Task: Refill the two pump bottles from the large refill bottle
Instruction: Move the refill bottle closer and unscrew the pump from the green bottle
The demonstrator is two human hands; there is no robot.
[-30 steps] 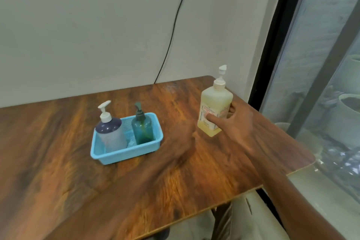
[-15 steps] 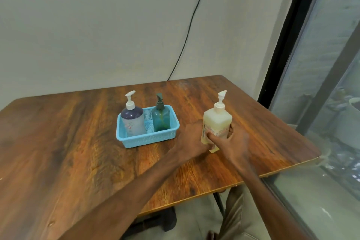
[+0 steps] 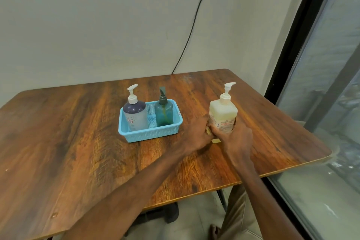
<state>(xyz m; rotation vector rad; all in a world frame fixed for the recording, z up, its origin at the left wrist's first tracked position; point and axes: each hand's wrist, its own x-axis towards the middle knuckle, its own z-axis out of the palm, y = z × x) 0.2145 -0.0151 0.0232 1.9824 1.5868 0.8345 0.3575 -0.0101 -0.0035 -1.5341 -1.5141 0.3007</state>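
The large cream refill bottle point(image 3: 223, 112) with a white pump stands upright on the wooden table point(image 3: 78, 142), right of centre. My right hand point(image 3: 236, 139) grips its lower front and right side. My left hand point(image 3: 196, 134) holds its lower left side. To the left, a light blue basket point(image 3: 153, 134) holds two pump bottles: a purple-topped one point(image 3: 135, 114) with a white pump and a teal one point(image 3: 164, 112) with a dark pump, both upright.
The table's right edge point(image 3: 303, 122) runs beside a glass window wall point(image 3: 331, 84). A black cable point(image 3: 191, 27) hangs down the back wall. My legs and a bare foot point(image 3: 214, 230) show below the table's front edge.
My left hand has come in and joined the right on the refill bottle. The bottle has been drawn nearer the basket and the front of the table; the view has shifted.
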